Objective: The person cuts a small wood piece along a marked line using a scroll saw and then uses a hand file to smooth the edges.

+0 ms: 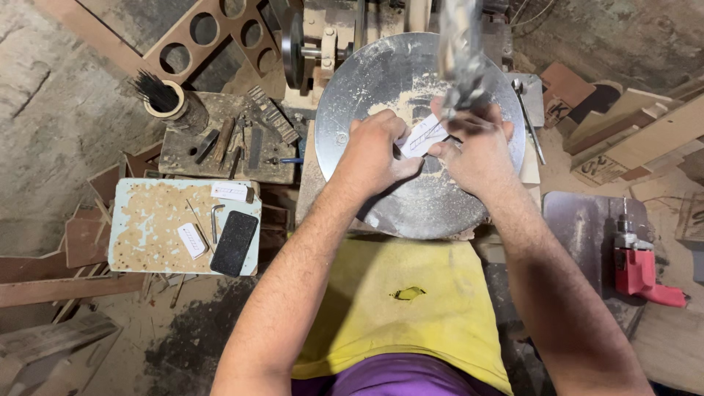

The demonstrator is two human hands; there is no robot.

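Note:
My left hand (pixel 375 150) and my right hand (pixel 477 147) both pinch a small flat white piece (pixel 424 136) with dark lines on it, holding it flat on a round grey metal disc (pixel 367 81) dusted with sawdust. The left hand grips its lower left end, the right hand its right end. A blurred metal drill bit (pixel 460 55) hangs straight above the piece, close to my right fingers. My forearms reach in from the bottom of the view over a yellow cloth (pixel 389 293).
A pale worn board (pixel 143 220) at the left carries a black phone (pixel 235 242), a hex key (pixel 215 220) and two small white pieces (pixel 192 240). Files lie on a block (pixel 176 154) behind it. A red power drill (pixel 638 268) lies at the right. Wood offcuts surround everything.

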